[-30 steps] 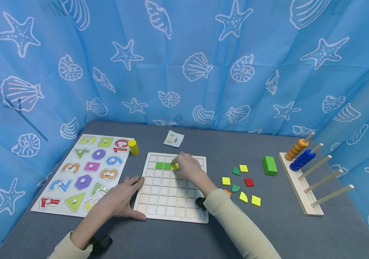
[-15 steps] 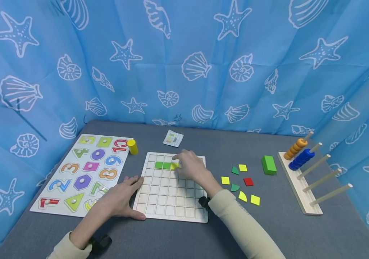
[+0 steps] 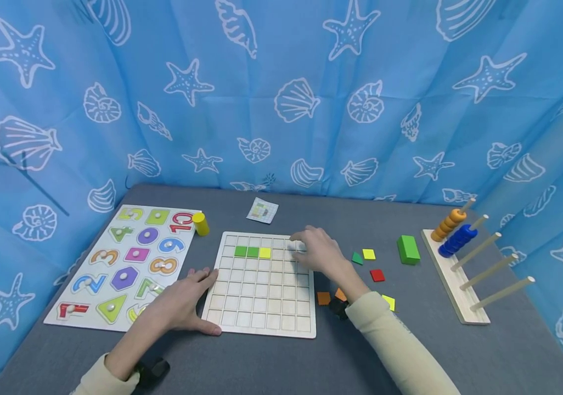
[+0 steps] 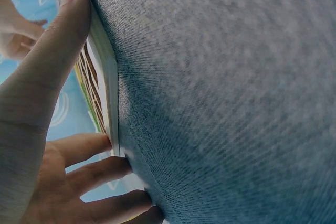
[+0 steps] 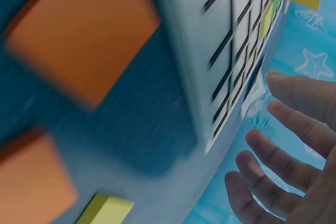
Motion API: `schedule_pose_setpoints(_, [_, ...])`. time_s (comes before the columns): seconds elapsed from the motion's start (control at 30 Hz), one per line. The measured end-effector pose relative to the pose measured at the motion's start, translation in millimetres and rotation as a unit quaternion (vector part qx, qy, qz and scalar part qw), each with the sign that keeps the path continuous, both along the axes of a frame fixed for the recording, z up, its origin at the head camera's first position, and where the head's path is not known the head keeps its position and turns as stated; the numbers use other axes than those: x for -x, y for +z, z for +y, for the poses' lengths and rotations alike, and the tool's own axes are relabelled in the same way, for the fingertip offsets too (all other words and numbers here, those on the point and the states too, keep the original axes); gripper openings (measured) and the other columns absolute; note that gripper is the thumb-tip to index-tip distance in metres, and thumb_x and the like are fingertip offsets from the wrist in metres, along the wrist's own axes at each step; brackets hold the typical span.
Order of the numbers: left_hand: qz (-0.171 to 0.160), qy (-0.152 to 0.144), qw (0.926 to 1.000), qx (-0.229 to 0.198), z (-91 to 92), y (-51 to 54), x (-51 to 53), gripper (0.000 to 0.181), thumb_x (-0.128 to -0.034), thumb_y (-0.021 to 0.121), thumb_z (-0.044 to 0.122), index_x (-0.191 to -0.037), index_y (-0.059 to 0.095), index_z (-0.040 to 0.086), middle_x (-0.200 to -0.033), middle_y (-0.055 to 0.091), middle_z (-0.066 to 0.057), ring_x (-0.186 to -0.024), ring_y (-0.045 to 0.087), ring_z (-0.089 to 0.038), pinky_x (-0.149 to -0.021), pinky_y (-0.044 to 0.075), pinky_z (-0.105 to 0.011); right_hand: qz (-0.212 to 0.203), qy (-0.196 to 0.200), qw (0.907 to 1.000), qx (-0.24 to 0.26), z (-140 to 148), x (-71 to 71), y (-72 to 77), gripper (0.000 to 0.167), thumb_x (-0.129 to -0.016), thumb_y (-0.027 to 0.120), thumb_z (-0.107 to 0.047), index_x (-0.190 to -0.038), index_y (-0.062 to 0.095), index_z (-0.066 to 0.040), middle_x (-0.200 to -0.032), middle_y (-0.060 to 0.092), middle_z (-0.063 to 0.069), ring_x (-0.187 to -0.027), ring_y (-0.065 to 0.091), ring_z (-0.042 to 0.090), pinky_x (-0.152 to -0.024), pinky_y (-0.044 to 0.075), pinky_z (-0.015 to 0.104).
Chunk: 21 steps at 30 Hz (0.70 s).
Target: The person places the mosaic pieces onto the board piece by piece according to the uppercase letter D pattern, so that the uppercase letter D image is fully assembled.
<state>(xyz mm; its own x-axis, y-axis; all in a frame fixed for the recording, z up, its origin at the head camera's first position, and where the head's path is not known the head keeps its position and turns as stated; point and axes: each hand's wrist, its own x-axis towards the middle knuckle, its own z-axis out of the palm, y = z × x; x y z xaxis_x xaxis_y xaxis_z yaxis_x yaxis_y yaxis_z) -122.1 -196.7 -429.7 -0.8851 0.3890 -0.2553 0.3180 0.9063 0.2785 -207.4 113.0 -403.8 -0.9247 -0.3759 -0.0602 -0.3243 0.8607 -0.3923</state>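
A pale wooden grid board (image 3: 262,307) lies flat on the table. Two green square tiles (image 3: 246,252) and one yellow square tile (image 3: 264,253) sit side by side in a row near its top. My left hand (image 3: 185,302) rests at the board's left edge, thumb and fingers spread against the rim, as the left wrist view also shows. Over the upper right corner of the board hovers my right hand (image 3: 318,249). Its fingers (image 5: 278,156) are loosely bent with nothing between them in the right wrist view.
Right of the board lie loose tiles: orange squares (image 3: 323,298), a red square (image 3: 377,275), a green piece (image 3: 357,258) and yellow ones (image 3: 369,254). Beyond stand a green block (image 3: 408,250) and a bead rack (image 3: 454,274). Leftward are a number puzzle (image 3: 128,263), a yellow cylinder (image 3: 200,224) and a printed card (image 3: 262,210).
My right hand has let go of the yellow tile, which now lies beside the green ones, and has moved right. The left hand has stayed at the board's edge.
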Motion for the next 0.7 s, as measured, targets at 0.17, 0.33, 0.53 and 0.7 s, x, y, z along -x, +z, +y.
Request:
schedule_pose_setpoints(0.17, [0.001,-0.001,1.0,-0.003,-0.1,0.3,-0.1,0.126,-0.0616,0.085,0.074,-0.156,0.04,0.004,-0.157,0.044,-0.027,-0.139,0.045,-0.058,-0.107,0.046,-0.067,0.01,-0.013,0.9997,-0.014,21.9,0.0,-0.9,0.036,-0.093,0.075,-0.018,-0.127,0.073,-0.009,-0.121,0.068,0.018,-0.097,0.064,0.032,-0.059,0.052,0.038])
schedule_pose_setpoints(0.33, [0.005,-0.003,1.0,-0.004,-0.7,0.1,-0.2,0.126,-0.0615,0.084,0.074,-0.156,0.041,0.003,-0.157,0.044,-0.028,-0.139,0.045,-0.058,-0.106,0.047,-0.067,0.011,-0.033,0.999,-0.028,44.0,-1.0,-3.6,0.036,-0.092,0.076,-0.017,-0.126,0.073,-0.008,-0.124,0.067,0.019,-0.104,0.065,0.035,-0.062,0.055,0.041])
schedule_pose_setpoints(0.53, [0.002,-0.003,1.0,-0.002,-1.0,-1.5,0.1,0.127,-0.0612,0.084,0.075,-0.156,0.04,0.003,-0.157,0.043,-0.028,-0.139,0.045,-0.058,-0.107,0.046,-0.067,-0.002,-0.052,0.9981,-0.032,70.4,-3.3,-5.9,0.038,-0.092,0.075,-0.016,-0.128,0.071,-0.004,-0.125,0.067,0.021,-0.115,0.063,0.039,-0.084,0.059,0.055])
schedule_pose_setpoints(0.7, [0.001,-0.001,1.0,-0.001,-1.1,-2.1,0.4,0.127,-0.0609,0.084,0.075,-0.156,0.04,0.003,-0.157,0.043,-0.028,-0.139,0.044,-0.058,-0.108,0.046,-0.066,-0.009,-0.062,0.9974,-0.035,90.8,-3.8,-8.2,0.04,-0.092,0.076,-0.016,-0.128,0.07,-0.001,-0.121,0.068,0.021,-0.11,0.065,0.037,-0.085,0.059,0.054])
